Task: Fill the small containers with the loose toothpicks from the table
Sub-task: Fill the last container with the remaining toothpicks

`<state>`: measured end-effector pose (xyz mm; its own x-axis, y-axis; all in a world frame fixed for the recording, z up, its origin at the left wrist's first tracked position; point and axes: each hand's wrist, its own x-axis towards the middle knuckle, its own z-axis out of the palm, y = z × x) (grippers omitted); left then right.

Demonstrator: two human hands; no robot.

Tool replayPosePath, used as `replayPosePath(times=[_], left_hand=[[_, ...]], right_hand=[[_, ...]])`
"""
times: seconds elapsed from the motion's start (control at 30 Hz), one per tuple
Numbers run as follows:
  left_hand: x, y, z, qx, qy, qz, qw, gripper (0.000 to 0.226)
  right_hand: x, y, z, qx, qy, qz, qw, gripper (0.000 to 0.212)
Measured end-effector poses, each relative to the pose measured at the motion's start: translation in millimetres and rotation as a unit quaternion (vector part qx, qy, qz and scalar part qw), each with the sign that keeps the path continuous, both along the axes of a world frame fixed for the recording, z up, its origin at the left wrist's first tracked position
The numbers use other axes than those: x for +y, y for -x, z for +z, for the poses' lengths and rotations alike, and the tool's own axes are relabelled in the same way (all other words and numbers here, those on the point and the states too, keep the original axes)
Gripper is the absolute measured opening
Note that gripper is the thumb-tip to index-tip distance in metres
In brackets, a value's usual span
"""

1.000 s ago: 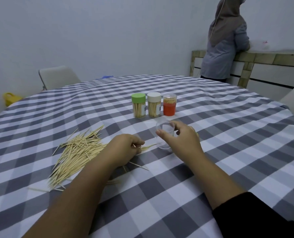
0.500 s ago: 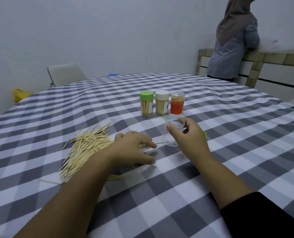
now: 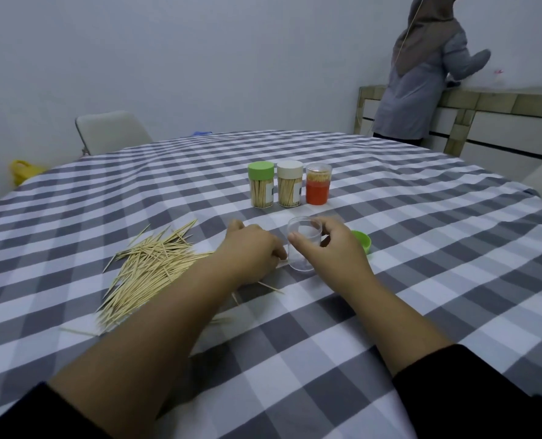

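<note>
I hold the clear container (image 3: 304, 245) in my right hand (image 3: 329, 248), thumb on its near side and fingers curled round the far side. It stands on the checked tablecloth (image 3: 421, 248), tipped a little toward my left hand, and I see no toothpicks in it. Its green lid (image 3: 363, 242) lies just behind my right hand, open side up.

My left hand (image 3: 250, 251) rests knuckles-up on the cloth just beside the container. The fingers are curled down and drawn together, but I cannot tell whether they pinch any toothpicks; the palm hides them. The loose toothpicks (image 3: 149, 274) lie in a fanned heap to the left of that hand, touching the wrist, with a few strays (image 3: 271, 286) on the cloth below it.

Three small containers stand in a row further back: one with a green cap (image 3: 261, 189), one with a white cap (image 3: 289, 187), and one orange with a clear cap (image 3: 318, 188). All appear full and closed.

Judgement: the step in hand is gathering a bundle for the fourth container. The next move calls for aligning the sticks in the left fingers, lifting them over the rim, and dropping them in while the right hand steadies the container. Crossed sticks could jam at the mouth.
</note>
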<state>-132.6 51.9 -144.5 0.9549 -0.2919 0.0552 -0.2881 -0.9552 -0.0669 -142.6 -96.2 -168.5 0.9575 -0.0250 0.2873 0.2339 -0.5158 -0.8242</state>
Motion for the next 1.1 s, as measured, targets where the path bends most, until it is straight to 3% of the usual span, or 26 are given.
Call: replayPosePath(times=[0.27,0.6,0.7,0.87,0.97,1.1], left_hand=[[44.5,23.0,-0.7,0.091,0.158,0.009,0.983,0.025],[67.8,24.2,-1.3,-0.048,0.042,0.051,0.997,0.020],[76.7,22.5,-5.9,-0.059,0.068,0.085,0.992,0.017],[80.0,32.7,-4.9,0.036,0.207,0.092,0.973,0.059],[73.9,30.8,-4.6,0.080,0.156,0.070,0.982,0.067],[65.4,22.1,-10.4,0.075,0.064,0.056,0.994,0.055]], right_hand=[[5.8,3.4,-1.7,0.015,-0.019,0.037,0.999,0.052],[36.2,-1.1,13.2,0.017,0.052,0.047,0.997,0.062],[45.7,-1.9,7.1,0.018,0.023,0.036,0.999,0.061],[44.9,-3.2,2.2,0.020,-0.009,0.043,0.999,0.062],[42.9,-3.6,2.0,0.022,-0.008,0.049,0.999,0.061],[42.8,-2.8,1.8,0.025,-0.010,0.052,0.998,0.061]])
